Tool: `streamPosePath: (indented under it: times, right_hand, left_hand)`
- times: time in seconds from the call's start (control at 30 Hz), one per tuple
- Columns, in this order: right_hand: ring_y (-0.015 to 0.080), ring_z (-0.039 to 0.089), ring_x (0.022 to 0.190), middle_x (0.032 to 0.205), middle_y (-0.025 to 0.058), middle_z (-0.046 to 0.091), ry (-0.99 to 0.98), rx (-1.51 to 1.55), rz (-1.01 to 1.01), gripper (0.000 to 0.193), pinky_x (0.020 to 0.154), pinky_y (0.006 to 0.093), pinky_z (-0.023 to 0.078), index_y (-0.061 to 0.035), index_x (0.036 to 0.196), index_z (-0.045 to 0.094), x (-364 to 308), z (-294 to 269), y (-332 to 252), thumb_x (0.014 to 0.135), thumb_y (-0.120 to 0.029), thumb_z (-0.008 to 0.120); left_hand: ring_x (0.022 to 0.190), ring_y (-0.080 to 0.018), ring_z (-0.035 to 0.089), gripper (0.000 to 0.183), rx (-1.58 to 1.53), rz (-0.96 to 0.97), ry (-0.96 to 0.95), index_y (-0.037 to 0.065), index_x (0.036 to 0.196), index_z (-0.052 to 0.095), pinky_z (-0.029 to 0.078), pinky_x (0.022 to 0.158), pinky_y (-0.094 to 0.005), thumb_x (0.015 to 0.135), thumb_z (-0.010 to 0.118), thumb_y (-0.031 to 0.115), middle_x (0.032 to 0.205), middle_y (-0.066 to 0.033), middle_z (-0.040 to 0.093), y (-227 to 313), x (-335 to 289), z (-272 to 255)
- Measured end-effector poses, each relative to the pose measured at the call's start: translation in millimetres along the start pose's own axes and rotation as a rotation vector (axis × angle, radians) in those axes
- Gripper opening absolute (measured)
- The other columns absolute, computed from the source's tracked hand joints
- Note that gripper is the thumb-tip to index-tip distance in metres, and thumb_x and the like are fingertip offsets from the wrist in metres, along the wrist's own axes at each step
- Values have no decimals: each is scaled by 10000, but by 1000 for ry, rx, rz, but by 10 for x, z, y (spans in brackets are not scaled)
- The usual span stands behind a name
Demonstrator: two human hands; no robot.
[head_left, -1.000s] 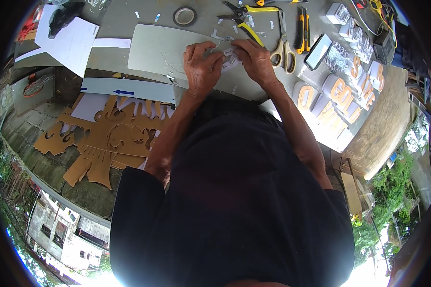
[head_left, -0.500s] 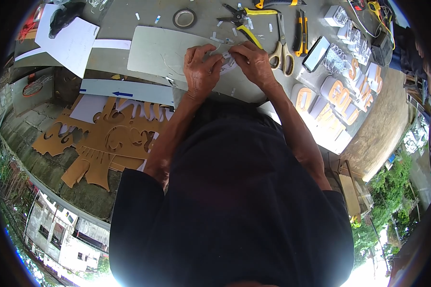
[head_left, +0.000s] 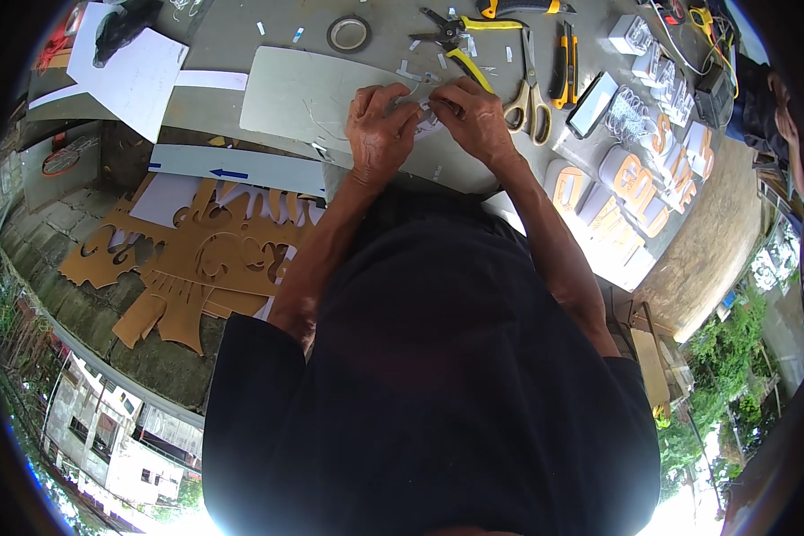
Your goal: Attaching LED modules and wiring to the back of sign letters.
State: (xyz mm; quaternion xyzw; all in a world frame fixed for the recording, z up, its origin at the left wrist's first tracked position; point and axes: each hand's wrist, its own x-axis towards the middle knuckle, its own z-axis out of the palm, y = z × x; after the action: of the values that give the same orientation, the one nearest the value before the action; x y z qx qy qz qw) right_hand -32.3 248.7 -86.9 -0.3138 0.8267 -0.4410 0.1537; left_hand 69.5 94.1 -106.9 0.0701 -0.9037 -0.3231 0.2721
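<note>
Head view: right hand (head_left: pixel 470 116) pinching white piece (head_left: pixel 431 124); left hand (head_left: pixel 381 129) half-curled at it, grip unclear. Pliers (head_left: pixel 448 34) beside right hand; bump could knock piece loose.

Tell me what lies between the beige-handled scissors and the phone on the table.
In the head view, a yellow-and-black utility knife lies between the scissors and the phone.

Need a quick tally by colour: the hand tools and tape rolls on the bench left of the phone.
Yellow-and-black: 3 (pliers, utility knife, cut-off tool at the top edge)
Beige-handled: 1 (scissors)
Black: 1 (tape roll)
Total: 5
</note>
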Motion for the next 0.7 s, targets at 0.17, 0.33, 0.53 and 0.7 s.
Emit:
streamPosePath:
  times: [0.17,0.33,0.53,0.7]
  right_hand:
    - [281,718,772,866,118,692,8,-46,88,113,706,376,573,-38,923,737,54,32,-26,829,-82,782]
    - [264,720,769,842,122,715,-32,-8,173,119,713,363,573,-28,881,735,176,25,-18,789,-78,793]
    - [213,699,688,808,113,721,-107,-12,169,129,648,347,552,-14,867,727,247,-10,38,796,-98,795]
    - [167,685,629,769,104,714,-140,-32,184,130,588,319,534,1,892,724,263,-18,25,823,-90,786]
  left_hand:
    - [982,-271,602,157,-10,-8,1,122,835,754,510,815,-405,697,809,72,1082,8,663,6,-4,4]
    - [1027,-273,594,216,6,-24,-31,134,913,774,495,884,-413,710,824,80,1100,1,680,-6,-15,-18]
    - [1147,-316,530,284,86,-13,-112,182,1016,787,446,961,-459,740,815,123,1270,-24,635,108,31,-208]
    - [1159,-312,535,389,71,17,-179,194,1109,761,448,898,-464,743,769,63,1288,-39,620,24,28,-252]
